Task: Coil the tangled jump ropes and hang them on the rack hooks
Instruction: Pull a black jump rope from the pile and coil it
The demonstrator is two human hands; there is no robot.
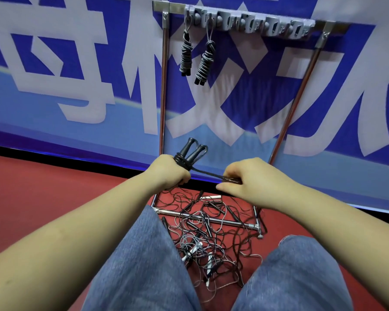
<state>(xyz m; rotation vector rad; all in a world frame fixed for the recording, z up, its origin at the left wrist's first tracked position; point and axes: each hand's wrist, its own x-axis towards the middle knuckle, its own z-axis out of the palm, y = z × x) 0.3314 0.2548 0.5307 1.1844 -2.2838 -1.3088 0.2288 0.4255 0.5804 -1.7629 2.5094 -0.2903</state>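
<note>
Step in hand: winding a black rope point(208, 173) around its own pair of handles point(192, 151) to make a coil.

How to do it well (judgement): keep the stretch between the hands taut so each turn lies snug beside the last; keep the two handles parallel and pressed together; leave a loop of cord free at the end, since the two finished coils point(194, 56) hang from the rack hooks point(248, 22) by such a loop. Watch that the trailing cord does not drag others up out of the tangled pile point(211, 234).

Left hand point(170, 172): fingers curled tight around the lower ends of the handles, several turns of cord crossing just above the knuckles, handle tips pointing up and away toward the banner wall point(76, 63). Forearm runs in from the near left.

Right hand point(245, 178): fingers curled, pinching the cord just right of the left hand; the cord runs taut between them. Thumb sticks out to the left beneath. Exact finger contact is hidden by the back of the hand.

Location of work: rope is held in front of the rack point(163, 97), above its floor bar point(222, 221). Remaining ropes lie tangled on the red floor point(43, 187) between the knees. Two hooks at the far left are filled; those to the right appear free.
</note>
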